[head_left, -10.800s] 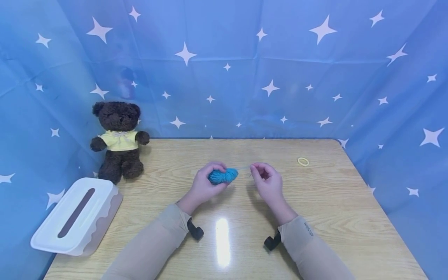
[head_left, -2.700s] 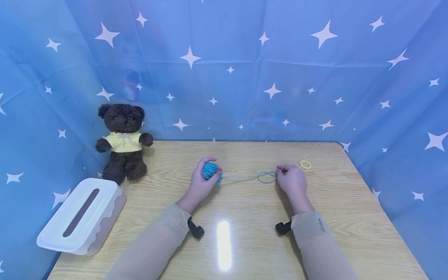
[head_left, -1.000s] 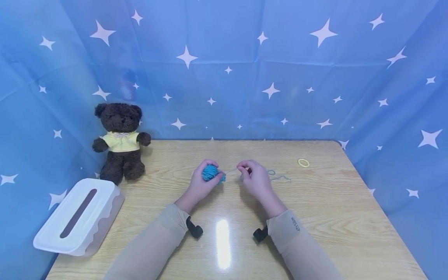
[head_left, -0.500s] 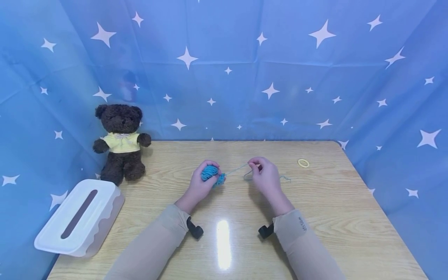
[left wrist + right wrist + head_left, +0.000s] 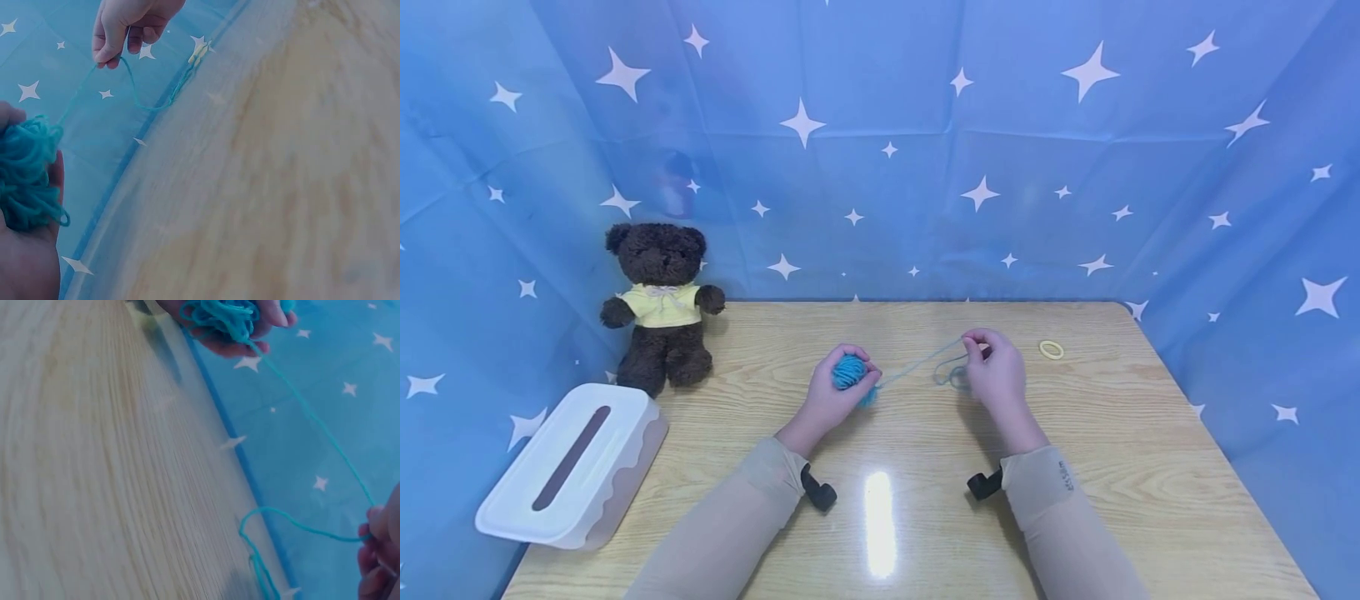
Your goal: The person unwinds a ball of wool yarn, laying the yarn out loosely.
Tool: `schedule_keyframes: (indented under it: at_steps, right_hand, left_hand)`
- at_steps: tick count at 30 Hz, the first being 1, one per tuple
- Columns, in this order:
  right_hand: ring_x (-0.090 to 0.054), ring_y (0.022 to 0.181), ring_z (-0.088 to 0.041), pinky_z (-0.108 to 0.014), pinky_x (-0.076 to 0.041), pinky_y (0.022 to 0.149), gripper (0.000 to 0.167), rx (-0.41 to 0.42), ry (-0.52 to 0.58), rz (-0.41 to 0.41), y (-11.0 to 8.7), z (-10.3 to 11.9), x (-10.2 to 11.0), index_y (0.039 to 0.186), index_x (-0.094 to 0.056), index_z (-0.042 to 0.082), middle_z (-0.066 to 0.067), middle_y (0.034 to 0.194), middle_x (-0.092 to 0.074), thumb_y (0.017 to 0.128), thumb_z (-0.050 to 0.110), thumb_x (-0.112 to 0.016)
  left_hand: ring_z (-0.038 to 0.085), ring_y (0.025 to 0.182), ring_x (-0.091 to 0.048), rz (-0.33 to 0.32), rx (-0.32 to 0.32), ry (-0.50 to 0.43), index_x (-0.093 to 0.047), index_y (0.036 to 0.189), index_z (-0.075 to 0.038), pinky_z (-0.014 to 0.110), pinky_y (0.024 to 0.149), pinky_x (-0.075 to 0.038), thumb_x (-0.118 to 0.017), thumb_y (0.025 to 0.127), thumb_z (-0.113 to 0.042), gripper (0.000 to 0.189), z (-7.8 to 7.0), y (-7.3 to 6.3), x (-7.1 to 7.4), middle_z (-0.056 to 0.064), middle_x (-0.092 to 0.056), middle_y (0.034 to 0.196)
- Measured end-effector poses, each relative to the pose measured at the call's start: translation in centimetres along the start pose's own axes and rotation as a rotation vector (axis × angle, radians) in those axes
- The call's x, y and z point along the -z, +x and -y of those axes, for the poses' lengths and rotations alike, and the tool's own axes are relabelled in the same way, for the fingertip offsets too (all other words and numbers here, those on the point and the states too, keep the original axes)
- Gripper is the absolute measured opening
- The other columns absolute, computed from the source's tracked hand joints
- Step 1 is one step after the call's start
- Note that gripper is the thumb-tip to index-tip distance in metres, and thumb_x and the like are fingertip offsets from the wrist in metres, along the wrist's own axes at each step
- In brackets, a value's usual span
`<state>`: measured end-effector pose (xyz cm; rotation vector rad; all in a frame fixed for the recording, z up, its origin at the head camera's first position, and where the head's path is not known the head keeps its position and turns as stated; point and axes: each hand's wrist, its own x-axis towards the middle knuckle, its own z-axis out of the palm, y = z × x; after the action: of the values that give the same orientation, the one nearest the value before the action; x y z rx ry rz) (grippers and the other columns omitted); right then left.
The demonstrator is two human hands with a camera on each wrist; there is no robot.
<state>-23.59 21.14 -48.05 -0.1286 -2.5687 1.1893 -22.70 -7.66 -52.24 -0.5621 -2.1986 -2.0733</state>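
Note:
A small skein of turquoise yarn (image 5: 848, 372) sits in my left hand (image 5: 827, 400), whose fingers and thumb curl round it. In the left wrist view the yarn (image 5: 28, 175) bunches out between thumb and fingers. One strand (image 5: 312, 415) runs taut from the skein to my right hand (image 5: 997, 375), which pinches it between thumb and fingertips above the table. Past the pinch, the loose tail (image 5: 300, 524) hangs in a curve down to the table, partly hidden behind the right hand in the head view.
A yellow ring (image 5: 1051, 350) lies on the wooden table (image 5: 1112, 467) right of my right hand. At the left stand a brown teddy bear (image 5: 658, 312) in a yellow top and a white slotted box (image 5: 561, 467). A blue starred curtain (image 5: 880, 183) hangs behind.
Over the last second my right hand has moved right and away from the left, drawing the strand longer. The left hand has stayed in place with the skein.

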Motion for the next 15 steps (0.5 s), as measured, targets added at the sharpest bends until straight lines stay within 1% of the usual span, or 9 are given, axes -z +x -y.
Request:
schedule_keyframes:
  at_steps: [2,4,8,10,12,15]
  right_hand:
    - [-0.065,0.087,-0.025,-0.032,-0.050,0.066,0.022,-0.008,-0.002,-0.017,0.2,-0.3,0.2,0.120,-0.078,0.010,-0.013,0.117,-0.075,0.112,0.026,-0.065]
    - [-0.065,0.087,-0.026,-0.033,-0.050,0.068,0.023,-0.010,-0.015,-0.031,0.4,-0.8,0.4,0.120,-0.078,0.009,-0.014,0.121,-0.074,0.112,0.025,-0.065]
    - [-0.065,0.093,-0.029,-0.035,-0.050,0.076,0.024,-0.033,-0.044,-0.053,0.7,-1.6,0.9,0.121,-0.078,0.007,-0.015,0.123,-0.073,0.112,0.025,-0.064]
    - [-0.066,0.095,-0.031,-0.036,-0.050,0.078,0.025,-0.045,-0.059,-0.068,0.9,-1.9,1.1,0.120,-0.078,0.006,-0.016,0.121,-0.072,0.112,0.024,-0.063]
    - [-0.067,0.094,-0.032,-0.035,-0.050,0.077,0.025,-0.056,-0.074,-0.080,1.0,-2.2,1.2,0.119,-0.078,0.005,-0.016,0.120,-0.072,0.111,0.024,-0.063]
    - [-0.069,0.092,-0.033,-0.036,-0.051,0.076,0.026,-0.068,-0.090,-0.088,1.2,-2.7,1.3,0.119,-0.079,0.005,-0.019,0.122,-0.073,0.111,0.024,-0.063]
  left_hand:
    - [0.014,0.101,-0.075,-0.023,0.005,0.029,-0.064,0.122,0.002,0.027,0.088,-0.062,-0.080,0.100,-0.010,0.030,0.1,0.1,0.0,0.021,-0.075,0.114]
    - [0.016,0.102,-0.072,-0.049,0.005,0.062,-0.067,0.120,-0.003,0.028,0.088,-0.060,-0.081,0.100,-0.012,0.027,0.2,0.1,0.0,0.018,-0.074,0.114]
    - [0.019,0.106,-0.070,-0.070,-0.002,0.080,-0.069,0.117,-0.010,0.029,0.092,-0.059,-0.081,0.100,-0.013,0.021,0.2,0.1,0.0,0.013,-0.075,0.115]
    - [0.017,0.105,-0.071,-0.072,-0.001,0.074,-0.070,0.118,-0.010,0.029,0.092,-0.059,-0.081,0.100,-0.013,0.022,0.2,0.1,0.0,0.012,-0.075,0.114]
    - [0.017,0.102,-0.071,-0.073,-0.003,0.071,-0.069,0.120,-0.006,0.028,0.090,-0.059,-0.081,0.100,-0.014,0.024,0.2,0.0,0.0,0.012,-0.075,0.112]
    - [0.016,0.099,-0.070,-0.076,-0.005,0.070,-0.067,0.123,0.000,0.028,0.087,-0.058,-0.081,0.101,-0.014,0.030,0.2,0.0,0.0,0.012,-0.075,0.111]
